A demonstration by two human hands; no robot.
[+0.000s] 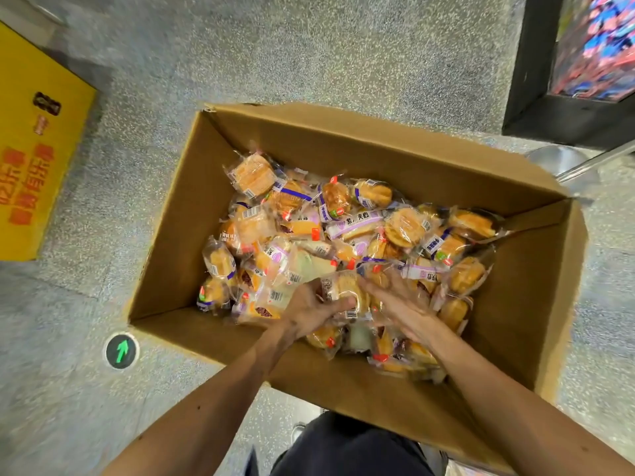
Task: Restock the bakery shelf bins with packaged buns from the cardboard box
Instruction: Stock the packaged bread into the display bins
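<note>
Reaching down into the box [343, 146], I have both hands among the buns [405, 226]. The box is plain brown corrugated cardboard, rectangular and deep, with its top flaps folded open, and it stands on a speckled grey stone floor [309, 46]. The buns fill its bottom in a loose heap. They are round and golden or sliced and pale, each sealed in crinkly clear plastic with purple and white labels, barcodes and small red tags.

My left hand [305, 312] grips one packet [345, 286] near the front of the heap, thumb curled over its near edge and fingers bent round its left side. My right hand [398, 300] is flat with straight fingers, palm turned towards that same packet and just beside it. It is blurred, so I cannot tell whether it touches the packet.

A yellow carton [34, 149] with red print lies on the floor to the left. A round green arrow marker [121, 351] sits near the box's front corner. A black stand [529, 80] and a shiny metal pole [598, 159] are at the upper right.
</note>
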